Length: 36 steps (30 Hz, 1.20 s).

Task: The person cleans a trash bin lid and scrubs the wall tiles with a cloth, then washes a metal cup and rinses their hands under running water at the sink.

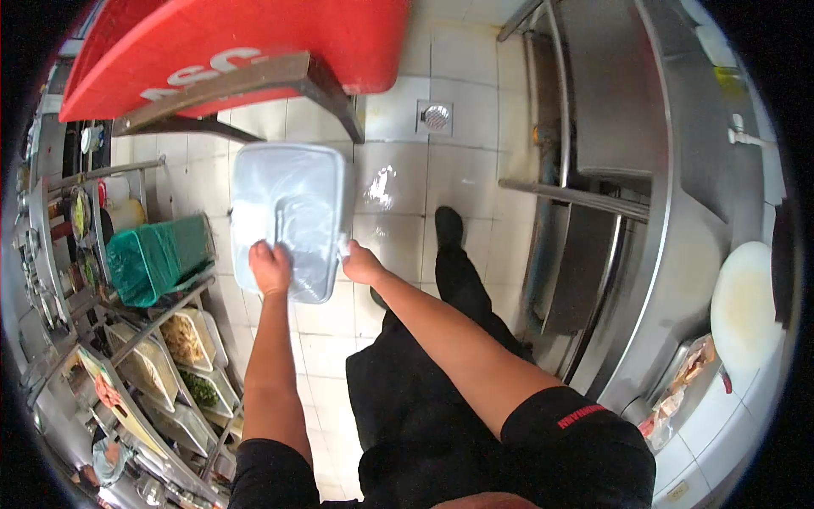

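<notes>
A translucent rectangular plastic container [301,174] hangs over the tiled floor in front of me, its broad face turned up. Whether that face is a lid or the container's own side, I cannot tell. My left hand [270,267] has its fingers curled at the near left part of the container. At the right edge, my right hand [363,261] is closed, with a small white piece showing by its fingertips. Both arms reach forward from black sleeves.
Ahead stands a large red tub [254,51] on a brown frame [212,89]. Left is a green-lined bin [157,259] beside racks with food trays [191,339]. A steel counter [687,246] runs along the right, with a white cutting board [746,305]. A drain [435,117] is set in the floor.
</notes>
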### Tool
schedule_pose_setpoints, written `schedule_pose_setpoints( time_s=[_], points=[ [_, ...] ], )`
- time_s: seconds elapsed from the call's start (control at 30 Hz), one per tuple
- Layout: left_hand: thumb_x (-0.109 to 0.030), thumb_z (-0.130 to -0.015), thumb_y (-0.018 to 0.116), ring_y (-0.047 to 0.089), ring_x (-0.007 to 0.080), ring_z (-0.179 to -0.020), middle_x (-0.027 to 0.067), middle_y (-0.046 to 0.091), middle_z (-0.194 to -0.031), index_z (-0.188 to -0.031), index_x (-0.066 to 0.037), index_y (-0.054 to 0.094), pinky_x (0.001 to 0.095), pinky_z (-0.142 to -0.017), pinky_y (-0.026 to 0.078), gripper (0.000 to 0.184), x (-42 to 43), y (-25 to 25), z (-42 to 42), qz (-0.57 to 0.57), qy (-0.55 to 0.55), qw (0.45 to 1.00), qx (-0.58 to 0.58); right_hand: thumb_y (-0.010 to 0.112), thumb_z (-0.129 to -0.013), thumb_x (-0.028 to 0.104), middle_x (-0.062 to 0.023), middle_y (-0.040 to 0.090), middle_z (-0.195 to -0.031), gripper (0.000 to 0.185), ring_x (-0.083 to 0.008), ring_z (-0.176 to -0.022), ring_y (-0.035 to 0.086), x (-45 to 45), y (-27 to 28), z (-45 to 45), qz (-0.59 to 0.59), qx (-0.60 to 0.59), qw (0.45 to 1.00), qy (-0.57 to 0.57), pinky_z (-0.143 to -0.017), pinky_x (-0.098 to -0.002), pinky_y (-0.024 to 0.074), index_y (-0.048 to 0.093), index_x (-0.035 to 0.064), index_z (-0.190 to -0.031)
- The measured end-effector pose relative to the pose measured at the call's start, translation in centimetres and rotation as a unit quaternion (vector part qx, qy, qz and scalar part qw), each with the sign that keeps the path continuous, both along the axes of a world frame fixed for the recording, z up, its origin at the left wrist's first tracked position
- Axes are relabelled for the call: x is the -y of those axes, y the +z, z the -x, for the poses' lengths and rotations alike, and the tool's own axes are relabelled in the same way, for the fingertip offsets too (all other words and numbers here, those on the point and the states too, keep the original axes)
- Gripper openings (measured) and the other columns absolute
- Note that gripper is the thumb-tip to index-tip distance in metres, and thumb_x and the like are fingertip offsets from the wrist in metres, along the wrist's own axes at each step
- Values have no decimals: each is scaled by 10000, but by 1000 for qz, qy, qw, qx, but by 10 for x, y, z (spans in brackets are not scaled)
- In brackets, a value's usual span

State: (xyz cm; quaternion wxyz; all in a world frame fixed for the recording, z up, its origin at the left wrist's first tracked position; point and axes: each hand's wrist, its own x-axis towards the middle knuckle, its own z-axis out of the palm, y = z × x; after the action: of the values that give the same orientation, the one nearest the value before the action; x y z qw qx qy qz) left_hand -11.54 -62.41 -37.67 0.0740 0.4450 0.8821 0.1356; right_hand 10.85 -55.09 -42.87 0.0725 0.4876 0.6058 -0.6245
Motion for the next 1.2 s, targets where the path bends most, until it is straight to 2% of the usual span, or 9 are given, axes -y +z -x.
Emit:
schedule_pose_setpoints(
  time_s=[0.13,0.33,0.43,0.57,0.7,0.9,0.97,1.13,1.2],
  points=[
    [-241,-921,631,541,447,-1155,281,578,-1231,-1215,47,591,498,-1006,442,414,16,16,31,7,24,1000,-15,569,-902,176,-224,674,-1044,452,-404,-948,688,-60,57,-37,44,-103,992,-64,-835,-489,566,492,31,-1323],
    [-202,-922,638,479,450,-1278,294,505,-1360,-1342,21,535,480,-1107,386,488,27,74,1,11,4,1000,20,637,-913,149,-100,588,-1227,372,-282,-1024,673,-127,174,-175,307,-351,786,-406,-869,-412,599,589,33,-1263],
    [-188,-922,638,491,444,-1276,282,518,-1356,-1329,14,549,469,-1099,402,464,29,116,-32,44,-23,998,29,472,-872,59,-159,644,-1228,507,-371,-1069,674,-159,197,-222,47,-365,877,-308,-887,-528,572,495,22,-1377],
    [-180,-933,631,523,429,-1244,234,553,-1327,-1306,-10,561,471,-1064,427,416,6,183,-74,52,-39,992,109,453,-873,67,-184,625,-1279,527,-391,-1104,660,-216,289,-278,-51,-366,885,-285,-937,-536,547,480,12,-1396],
    [-141,-955,609,613,345,-1118,181,594,-1278,-1301,-40,583,414,-909,524,361,-79,262,-127,-21,-86,983,161,454,-902,103,-203,609,-1310,526,-394,-1173,627,-309,370,-315,134,-549,700,-437,-1022,-515,496,457,-27,-1411],
    [-100,-951,618,681,278,-905,158,662,-1100,-1257,-22,621,354,-788,553,316,-214,369,-185,-103,-156,962,198,467,-961,194,-228,593,-1338,514,-361,-1235,591,-422,404,-349,89,-554,646,-517,-1052,-477,474,451,-76,-1398],
    [-92,-947,622,683,272,-902,164,667,-1092,-1251,-13,621,355,-793,553,314,-253,382,-186,-131,-201,949,207,474,-966,207,-230,594,-1340,507,-358,-1229,594,-450,381,-367,-103,-464,752,-457,-1052,-468,475,465,-69,-1390],
    [-72,-955,611,682,287,-985,174,691,-1092,-1174,20,658,357,-897,527,242,-364,420,-183,-180,-275,920,212,536,-958,184,-155,673,-1202,372,-294,-1109,660,-482,402,-378,16,-535,608,-587,-955,-441,543,571,-22,-1265],
    [-70,-959,606,674,283,-1017,167,695,-1098,-1162,20,667,358,-930,510,231,-410,412,-166,-206,-289,905,234,544,-961,176,-114,688,-1143,321,-262,-1042,678,-498,400,-391,-7,-512,620,-594,-919,-427,564,591,-3,-1224]
  ],
)
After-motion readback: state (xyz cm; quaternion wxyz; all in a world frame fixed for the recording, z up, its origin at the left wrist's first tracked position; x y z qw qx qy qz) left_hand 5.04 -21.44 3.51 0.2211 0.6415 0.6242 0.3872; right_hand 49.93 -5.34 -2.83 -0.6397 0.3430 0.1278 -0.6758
